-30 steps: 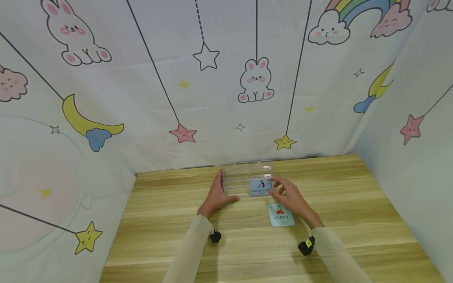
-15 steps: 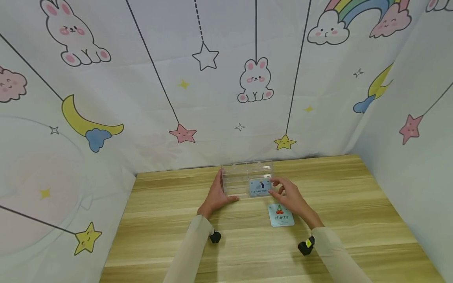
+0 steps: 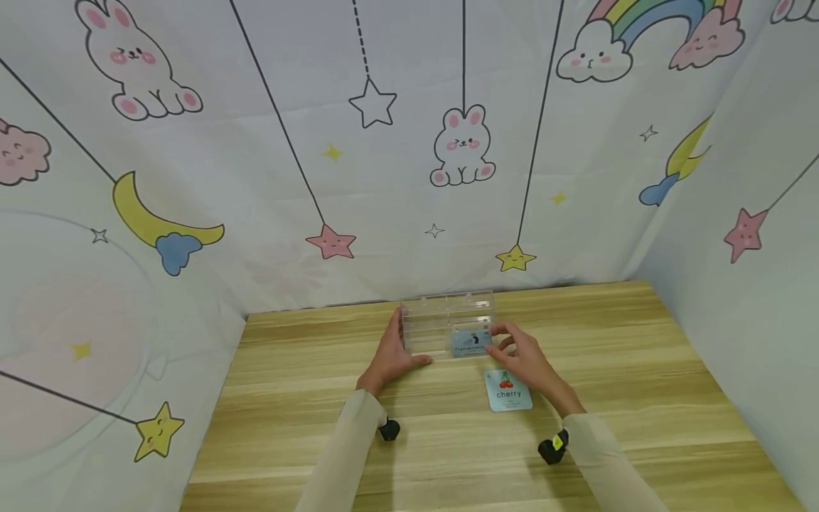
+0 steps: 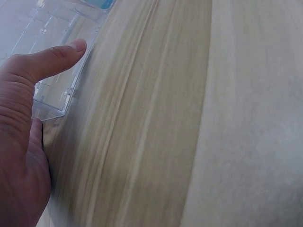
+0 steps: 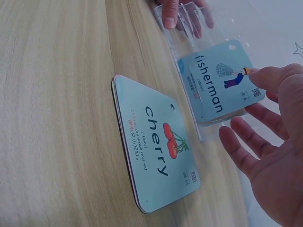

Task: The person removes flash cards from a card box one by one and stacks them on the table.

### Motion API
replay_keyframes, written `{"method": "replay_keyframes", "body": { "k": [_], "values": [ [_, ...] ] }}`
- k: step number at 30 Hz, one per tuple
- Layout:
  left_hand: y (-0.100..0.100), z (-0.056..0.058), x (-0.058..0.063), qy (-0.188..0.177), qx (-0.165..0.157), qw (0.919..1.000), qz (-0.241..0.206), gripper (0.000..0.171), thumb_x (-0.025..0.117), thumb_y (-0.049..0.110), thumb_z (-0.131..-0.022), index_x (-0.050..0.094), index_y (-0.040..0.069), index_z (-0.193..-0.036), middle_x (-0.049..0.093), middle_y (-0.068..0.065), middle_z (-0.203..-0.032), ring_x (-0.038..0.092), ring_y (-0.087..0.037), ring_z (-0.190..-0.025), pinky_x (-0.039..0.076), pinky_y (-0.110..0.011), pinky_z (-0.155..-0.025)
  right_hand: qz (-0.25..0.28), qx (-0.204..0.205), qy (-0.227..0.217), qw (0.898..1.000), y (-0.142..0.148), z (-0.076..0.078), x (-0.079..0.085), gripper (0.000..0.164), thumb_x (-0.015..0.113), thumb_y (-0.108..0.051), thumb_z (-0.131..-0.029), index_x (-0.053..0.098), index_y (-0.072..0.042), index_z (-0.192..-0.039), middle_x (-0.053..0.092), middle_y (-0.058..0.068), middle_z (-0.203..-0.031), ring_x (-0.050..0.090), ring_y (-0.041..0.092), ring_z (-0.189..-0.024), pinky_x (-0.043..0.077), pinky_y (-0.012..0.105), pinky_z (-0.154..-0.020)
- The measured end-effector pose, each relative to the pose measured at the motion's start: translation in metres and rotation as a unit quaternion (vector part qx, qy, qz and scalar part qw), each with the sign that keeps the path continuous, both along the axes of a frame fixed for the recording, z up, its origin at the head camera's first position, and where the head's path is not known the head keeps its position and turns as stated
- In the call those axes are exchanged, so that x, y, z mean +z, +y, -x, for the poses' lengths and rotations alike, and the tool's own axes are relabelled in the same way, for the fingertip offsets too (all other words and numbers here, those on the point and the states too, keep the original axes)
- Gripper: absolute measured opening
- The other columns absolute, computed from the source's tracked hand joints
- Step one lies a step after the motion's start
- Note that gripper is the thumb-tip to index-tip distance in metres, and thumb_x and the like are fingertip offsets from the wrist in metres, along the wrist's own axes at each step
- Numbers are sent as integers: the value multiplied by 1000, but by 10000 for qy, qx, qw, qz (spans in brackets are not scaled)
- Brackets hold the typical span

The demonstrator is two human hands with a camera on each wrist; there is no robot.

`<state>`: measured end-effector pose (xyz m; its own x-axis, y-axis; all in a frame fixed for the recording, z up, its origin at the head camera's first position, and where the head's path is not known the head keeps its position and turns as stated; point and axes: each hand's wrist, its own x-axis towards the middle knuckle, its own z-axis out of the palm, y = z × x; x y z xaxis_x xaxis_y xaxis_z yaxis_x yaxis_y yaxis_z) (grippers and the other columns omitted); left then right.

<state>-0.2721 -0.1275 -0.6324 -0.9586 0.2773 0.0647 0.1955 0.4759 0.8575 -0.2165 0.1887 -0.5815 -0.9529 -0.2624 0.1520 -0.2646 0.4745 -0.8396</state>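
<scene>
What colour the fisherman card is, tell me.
The fisherman card is light blue; the right wrist view shows it best.

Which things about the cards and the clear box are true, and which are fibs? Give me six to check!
1. The right grip touches the fisherman card. True.
2. The cherry card shows red cherries. True.
3. The left grip holds the cherry card. False: it holds the clear box.
4. The cherry card is inside the clear box. False: it is outside, in front of the clear box.
5. The table has a wood-grain top. True.
6. The fisherman card is at the left half of the clear box. False: it is at the right half.
</scene>
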Motion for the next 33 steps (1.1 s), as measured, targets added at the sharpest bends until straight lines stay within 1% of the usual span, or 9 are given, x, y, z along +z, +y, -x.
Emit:
{"method": "replay_keyframes", "body": {
  "k": [3, 5, 8, 11, 15, 17, 24, 29, 33],
  "values": [
    [0, 0, 0, -4, -1, 10000, -11, 135, 99, 27, -70, 6, 11, -166, 21, -15, -169, 31, -30, -152, 31, -40, -121, -11, 100, 132, 9999, -1, 0, -1, 26, 72, -18, -101, 65, -9, -124, 66, 9, -123, 65, 23, -96, 57, 35, -76],
    [0, 0, 0, -18, -4, 10000, -16, 135, 99, 27, -70, 6, 11, -166, 21, -15, -169, 31, -29, -152, 31, -40, -121, -58, 146, 204, 9997, -2, 1, -1, 24, 72, -19, -100, 67, -10, -122, 67, 8, -122, 64, 23, -97, 57, 34, -75],
    [0, 0, 1, -18, -12, 10000, -9, 134, 99, 27, -71, 6, 10, -166, 21, -16, -169, 31, -30, -152, 32, -41, -121, -80, 140, 271, 9995, -4, 3, -2, 27, 73, -19, -100, 69, -8, -124, 68, 7, -123, 63, 24, -98, 57, 34, -75],
    [0, -1, 2, -35, -20, 10000, 12, 134, 98, 27, -72, 5, 11, -166, 21, -16, -169, 32, -30, -152, 32, -41, -120, -82, 69, 310, 9995, -5, 6, -1, 28, 74, -19, -99, 70, -10, -125, 69, 6, -122, 61, 23, -99, 57, 34, -75],
    [1, -2, 5, -30, -24, 10000, -1, 133, 98, 27, -73, 4, 10, -166, 21, -17, -169, 32, -32, -151, 33, -43, -120, -108, 5, 482, 9988, -8, 11, 2, 27, 75, -17, -98, 70, -10, -123, 69, 5, -120, 59, 22, -98, 57, 31, -73],
    [1, -3, 5, 2, -18, 10000, -34, 132, 98, 26, -73, 5, 8, -166, 21, -18, -169, 32, -33, -151, 32, -44, -120, -94, -1, 558, 9984, -10, 12, 4, 28, 76, -16, -97, 70, -9, -124, 69, 7, -120, 59, 23, -98, 57, 31, -73],
    [1, -3, 6, 29, 5, 10000, -71, 133, 99, 25, -71, 7, 7, -166, 22, -19, -168, 33, -34, -151, 32, -43, -121, 9, -80, 599, 9982, -10, 13, 12, 32, 77, -14, -96, 69, -8, -126, 69, 9, -125, 63, 24, -101, 59, 33, -77],
    [2, -3, 6, -6, 11, 10000, -35, 134, 99, 27, -71, 6, 8, -166, 22, -18, -168, 32, -32, -151, 31, -42, -121, 167, -100, 727, 9972, -7, 13, 15, 38, 79, -11, -93, 68, -6, -129, 68, 13, -126, 67, 30, -102, 61, 35, -79],
    [1, -3, 7, -16, 8, 10000, -45, 134, 99, 27, -71, 6, 8, -166, 23, -18, -168, 33, -32, -151, 32, -42, -121, 321, -104, 658, 9973, -3, 12, 18, 40, 80, -9, -92, 67, -7, -130, 67, 13, -127, 69, 31, -100, 62, 34, -79]
  ]
}}
